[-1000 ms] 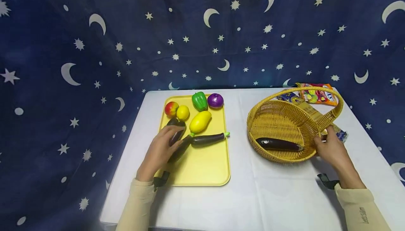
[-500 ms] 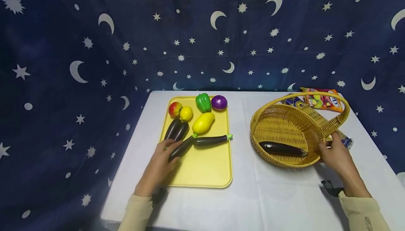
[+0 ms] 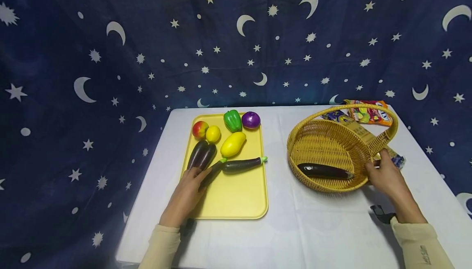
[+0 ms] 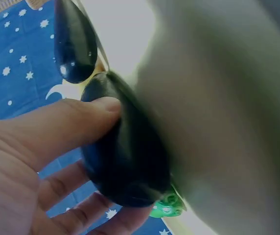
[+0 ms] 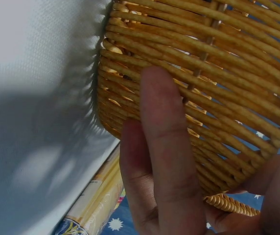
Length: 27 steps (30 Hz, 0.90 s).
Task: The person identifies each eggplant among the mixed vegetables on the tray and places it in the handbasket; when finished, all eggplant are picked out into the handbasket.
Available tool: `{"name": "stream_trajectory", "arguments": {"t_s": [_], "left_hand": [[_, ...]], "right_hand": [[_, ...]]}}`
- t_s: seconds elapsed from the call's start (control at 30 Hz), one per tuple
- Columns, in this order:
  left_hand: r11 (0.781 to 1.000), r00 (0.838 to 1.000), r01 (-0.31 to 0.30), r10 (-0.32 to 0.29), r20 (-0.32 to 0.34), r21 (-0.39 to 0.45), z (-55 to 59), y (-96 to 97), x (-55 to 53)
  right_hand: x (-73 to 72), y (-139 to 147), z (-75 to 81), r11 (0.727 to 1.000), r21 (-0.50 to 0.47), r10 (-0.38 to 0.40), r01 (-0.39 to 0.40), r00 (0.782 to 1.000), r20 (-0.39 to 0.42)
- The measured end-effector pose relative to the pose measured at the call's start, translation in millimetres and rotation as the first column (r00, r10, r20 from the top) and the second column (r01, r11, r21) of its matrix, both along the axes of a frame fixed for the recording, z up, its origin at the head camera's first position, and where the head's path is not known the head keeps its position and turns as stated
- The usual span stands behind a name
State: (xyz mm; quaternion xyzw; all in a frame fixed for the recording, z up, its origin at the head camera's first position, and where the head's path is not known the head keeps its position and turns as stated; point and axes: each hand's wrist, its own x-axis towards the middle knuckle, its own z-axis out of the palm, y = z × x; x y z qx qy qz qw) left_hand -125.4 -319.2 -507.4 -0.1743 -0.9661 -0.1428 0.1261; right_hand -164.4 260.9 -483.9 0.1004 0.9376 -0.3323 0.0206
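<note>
My left hand (image 3: 187, 191) is at the near end of a pair of dark eggplants (image 3: 198, 153) on a yellow tray (image 3: 236, 201). In the left wrist view, thumb and fingers hold a glossy eggplant (image 4: 130, 156) from opposite sides, beside a second eggplant (image 4: 74, 44). Another eggplant (image 3: 212, 174) lies slanted by the thumb, and one with a green stem (image 3: 242, 165) points right. My right hand (image 3: 387, 177) grips the right side of a wicker basket (image 3: 317, 144), its fingers spread on the outer weave in the right wrist view. One eggplant (image 3: 324, 171) lies inside the basket.
The tray's far half carries a yellow mango (image 3: 233, 144), a lemon (image 3: 213, 134), a red-yellow fruit (image 3: 200, 129), a green pepper (image 3: 232, 120) and a purple round vegetable (image 3: 250, 120). Snack packets (image 3: 370, 113) lie behind the basket. A star-patterned cloth (image 3: 221, 76) hangs behind the table.
My left hand has drawn back from above the paired eggplants to their near end, uncovering them. My right hand has stayed on the basket. The head view shifted slightly.
</note>
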Motion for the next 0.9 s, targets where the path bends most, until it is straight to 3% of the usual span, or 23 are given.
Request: {"name": "stream_trajectory", "arguments": {"t_s": [0.17,0.4,0.57,0.7,0.9], "left_hand": [[0.999,1.000,-0.004,0.002,0.028,0.049,2.7,-1.0,3.8],[0.991,1.000,0.020,-0.023,0.020,0.129,12.5,5.8,8.7],[0.976,0.997,0.083,-0.081,-0.015,0.203,25.3,21.7,6.4],[0.967,0.991,0.134,-0.125,-0.053,0.216,31.6,35.3,3.8],[0.954,0.985,0.172,-0.167,-0.042,0.246,35.1,54.2,1.7]], "right_hand": [[-0.1,-1.6,0.7,1.000,-0.016,0.001,-0.001,1.000,0.002],[-0.9,-1.7,0.2,1.000,0.011,-0.005,0.005,1.000,-0.008],[-0.9,-1.2,1.2,1.000,0.006,0.001,-0.001,1.000,-0.017],[-0.8,-1.9,0.6,1.000,0.006,0.004,-0.003,1.000,-0.024],[0.0,-5.6,-1.2,1.000,0.001,0.017,-0.017,0.999,-0.036]]}}
